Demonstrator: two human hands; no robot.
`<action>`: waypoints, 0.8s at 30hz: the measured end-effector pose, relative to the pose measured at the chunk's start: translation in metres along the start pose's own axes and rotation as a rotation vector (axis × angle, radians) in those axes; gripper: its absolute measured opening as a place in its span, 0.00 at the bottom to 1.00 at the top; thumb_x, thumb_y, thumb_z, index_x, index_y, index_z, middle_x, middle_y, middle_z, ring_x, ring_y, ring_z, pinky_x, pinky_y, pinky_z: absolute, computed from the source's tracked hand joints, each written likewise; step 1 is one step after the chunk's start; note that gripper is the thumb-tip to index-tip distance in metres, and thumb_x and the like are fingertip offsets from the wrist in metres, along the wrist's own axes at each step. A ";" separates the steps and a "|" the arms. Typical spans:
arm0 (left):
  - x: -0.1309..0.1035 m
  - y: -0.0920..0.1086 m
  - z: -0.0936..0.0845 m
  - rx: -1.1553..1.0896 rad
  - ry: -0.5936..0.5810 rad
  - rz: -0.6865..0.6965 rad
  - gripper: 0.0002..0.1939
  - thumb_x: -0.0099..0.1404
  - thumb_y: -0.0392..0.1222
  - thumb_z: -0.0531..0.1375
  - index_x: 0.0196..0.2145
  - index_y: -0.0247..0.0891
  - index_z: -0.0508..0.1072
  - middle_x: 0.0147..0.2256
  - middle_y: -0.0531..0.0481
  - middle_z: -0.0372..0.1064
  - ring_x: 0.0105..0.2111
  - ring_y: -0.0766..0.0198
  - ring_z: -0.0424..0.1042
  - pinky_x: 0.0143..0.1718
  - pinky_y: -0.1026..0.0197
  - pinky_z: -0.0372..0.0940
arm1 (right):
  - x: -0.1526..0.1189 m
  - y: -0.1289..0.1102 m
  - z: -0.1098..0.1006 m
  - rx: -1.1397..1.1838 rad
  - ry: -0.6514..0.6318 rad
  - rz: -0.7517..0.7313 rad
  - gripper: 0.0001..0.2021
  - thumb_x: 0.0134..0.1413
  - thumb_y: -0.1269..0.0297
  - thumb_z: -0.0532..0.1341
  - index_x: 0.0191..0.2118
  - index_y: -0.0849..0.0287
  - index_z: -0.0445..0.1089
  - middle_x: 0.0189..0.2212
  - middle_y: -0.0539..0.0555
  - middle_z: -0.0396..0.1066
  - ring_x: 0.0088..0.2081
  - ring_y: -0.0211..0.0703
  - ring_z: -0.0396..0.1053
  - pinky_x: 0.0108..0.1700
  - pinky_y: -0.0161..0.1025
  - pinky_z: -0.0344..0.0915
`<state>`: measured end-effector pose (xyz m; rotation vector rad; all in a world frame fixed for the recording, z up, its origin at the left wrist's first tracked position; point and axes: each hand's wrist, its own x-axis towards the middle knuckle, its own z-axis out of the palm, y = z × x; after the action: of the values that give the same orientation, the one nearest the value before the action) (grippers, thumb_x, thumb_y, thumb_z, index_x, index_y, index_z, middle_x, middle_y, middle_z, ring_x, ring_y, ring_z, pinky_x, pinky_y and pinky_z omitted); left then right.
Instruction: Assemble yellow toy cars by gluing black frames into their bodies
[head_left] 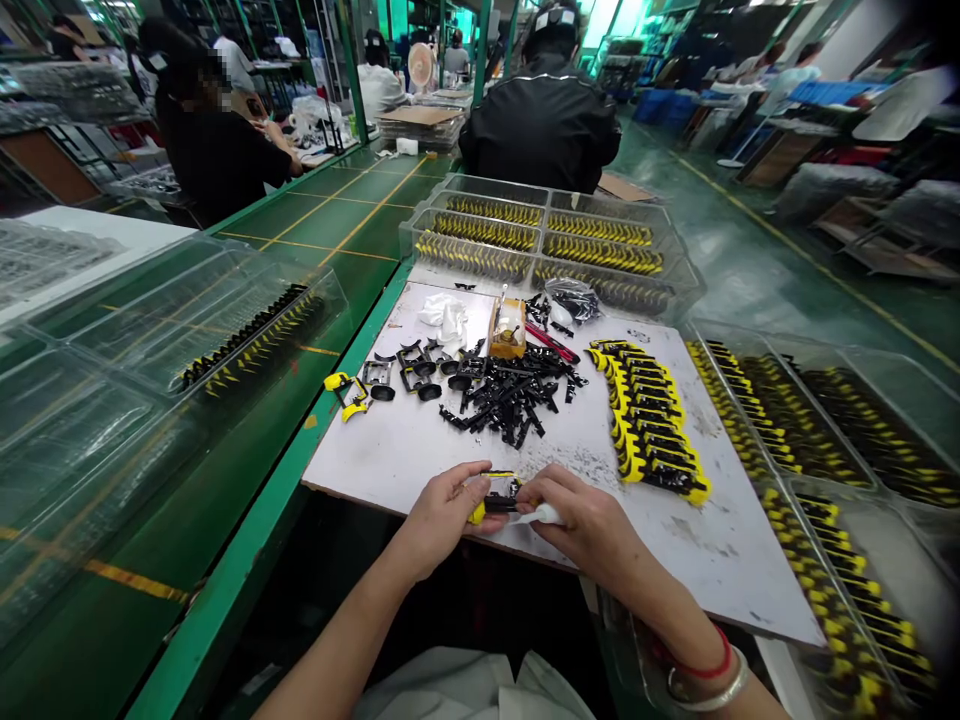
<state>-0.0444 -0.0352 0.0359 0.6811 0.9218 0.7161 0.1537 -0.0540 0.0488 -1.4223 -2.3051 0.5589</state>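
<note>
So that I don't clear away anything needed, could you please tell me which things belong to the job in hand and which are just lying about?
Belonging to the job:
black-and-yellow part, in the left hand
white implement, in the right hand
loose black pieces
lined-up yellow-and-black parts

Apparently just lying about:
crumpled white material
long red item, untouched

A: Yellow and black on the part (501,503), plain white on the tool (547,514)!
B: Same yellow and black all down the row (652,430), repeating like stripes, while the heap (517,390) goes black!
A: White board (375,455), peppered with dark specks!
B: Green bench (315,215), crossed by yellow lines!
A: Amber box (508,345), red strips (551,343), bright stuff!
B: Red cord (725,655), silvery bangle (720,702), and there's a black jacket (540,120)!
</note>
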 end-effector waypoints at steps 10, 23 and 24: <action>0.006 -0.001 -0.008 0.005 -0.070 -0.049 0.22 0.61 0.48 0.61 0.50 0.34 0.70 0.46 0.42 0.71 0.37 0.58 0.76 0.44 0.52 0.71 | 0.007 0.004 -0.003 -0.063 -0.118 0.006 0.10 0.48 0.75 0.60 0.37 0.54 0.67 0.34 0.49 0.67 0.32 0.38 0.68 0.34 0.33 0.60; 0.010 -0.001 -0.010 0.088 -0.110 -0.099 0.28 0.62 0.48 0.60 0.56 0.30 0.63 0.42 0.40 0.73 0.34 0.59 0.77 0.43 0.54 0.72 | 0.017 0.004 -0.013 -0.127 -0.182 0.011 0.08 0.49 0.73 0.59 0.37 0.55 0.68 0.33 0.49 0.68 0.33 0.39 0.68 0.33 0.33 0.57; 0.010 -0.001 -0.010 0.093 -0.110 -0.103 0.28 0.62 0.48 0.60 0.56 0.30 0.62 0.43 0.40 0.73 0.35 0.59 0.77 0.43 0.54 0.72 | 0.016 0.004 -0.012 -0.143 -0.186 0.011 0.09 0.49 0.73 0.59 0.37 0.55 0.68 0.33 0.49 0.68 0.32 0.39 0.68 0.32 0.33 0.57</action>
<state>-0.0488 -0.0255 0.0260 0.7430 0.8862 0.5418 0.1558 -0.0360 0.0591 -1.5054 -2.5299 0.5604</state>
